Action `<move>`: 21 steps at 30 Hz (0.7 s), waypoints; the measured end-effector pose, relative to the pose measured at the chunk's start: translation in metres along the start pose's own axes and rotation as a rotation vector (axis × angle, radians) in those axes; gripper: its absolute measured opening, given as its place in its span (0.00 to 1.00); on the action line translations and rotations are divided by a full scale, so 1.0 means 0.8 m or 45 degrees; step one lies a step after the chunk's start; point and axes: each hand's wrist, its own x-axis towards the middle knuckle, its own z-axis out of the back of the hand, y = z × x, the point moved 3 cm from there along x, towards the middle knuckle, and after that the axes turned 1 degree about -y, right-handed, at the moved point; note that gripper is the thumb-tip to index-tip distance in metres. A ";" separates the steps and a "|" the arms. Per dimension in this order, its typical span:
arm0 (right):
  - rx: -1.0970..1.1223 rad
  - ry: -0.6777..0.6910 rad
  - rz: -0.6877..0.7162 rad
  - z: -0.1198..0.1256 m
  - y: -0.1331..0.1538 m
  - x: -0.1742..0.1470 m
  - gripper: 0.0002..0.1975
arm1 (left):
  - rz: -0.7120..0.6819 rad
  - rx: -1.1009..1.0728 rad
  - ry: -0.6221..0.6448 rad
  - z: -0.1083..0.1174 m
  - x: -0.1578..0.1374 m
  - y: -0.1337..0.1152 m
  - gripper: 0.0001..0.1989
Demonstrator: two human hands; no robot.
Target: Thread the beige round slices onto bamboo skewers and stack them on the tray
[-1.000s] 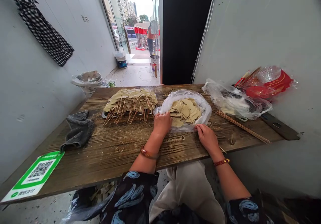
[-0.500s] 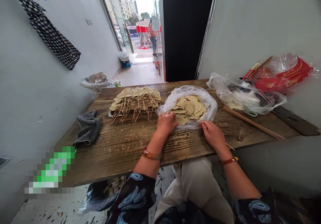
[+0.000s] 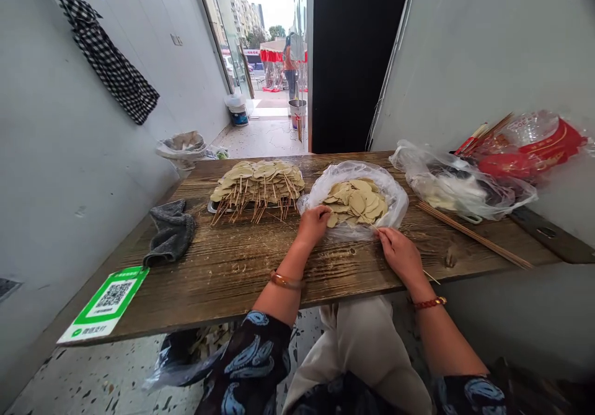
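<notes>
A white plastic bag (image 3: 320, 183) lies open on the wooden table, heaped with thin beige oval slices (image 3: 367, 199). At its left front edge, my left hand (image 3: 313, 224) has its thumb and fingers closed on the rim of a small slice (image 3: 331, 220). My right hand (image 3: 400, 251) pinches a thin wooden skewer (image 3: 431, 277) in front of the bag. The skewer's far end points up-left to the slices, with an oval slice (image 3: 357, 202) at or near its tip. Left of the bag, a metal tray (image 3: 212, 206) bears piled skewered slices (image 3: 260, 183).
A bundle of bare skewers (image 3: 474, 234) lies right of my right hand. Behind it are a clear plastic bag (image 3: 460, 186), red packaging (image 3: 534, 155) and a dark flat blade-like tool (image 3: 542, 232). A grey cloth (image 3: 171, 232) and a QR-code card (image 3: 105, 303) lie on the left.
My left hand has drawn its fingers together into a pinch on a slice at the bag's edge. My right hand keeps its hold on the skewer. The view has shifted slightly left.
</notes>
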 end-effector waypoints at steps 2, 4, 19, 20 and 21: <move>0.005 0.007 -0.002 0.001 0.000 -0.001 0.16 | -0.003 0.063 0.012 0.001 -0.001 0.001 0.10; 0.008 0.013 -0.004 0.001 0.001 -0.001 0.16 | -0.008 0.068 0.005 0.004 -0.001 0.000 0.11; 0.000 -0.004 0.007 0.000 0.000 -0.001 0.15 | -0.064 0.437 -0.040 0.008 -0.011 -0.019 0.09; -0.002 -0.004 0.007 0.000 0.001 -0.001 0.15 | -0.097 0.491 -0.052 0.009 -0.012 -0.023 0.07; -0.004 -0.002 0.007 0.000 0.001 -0.001 0.15 | -0.135 0.527 -0.054 0.010 -0.013 -0.026 0.06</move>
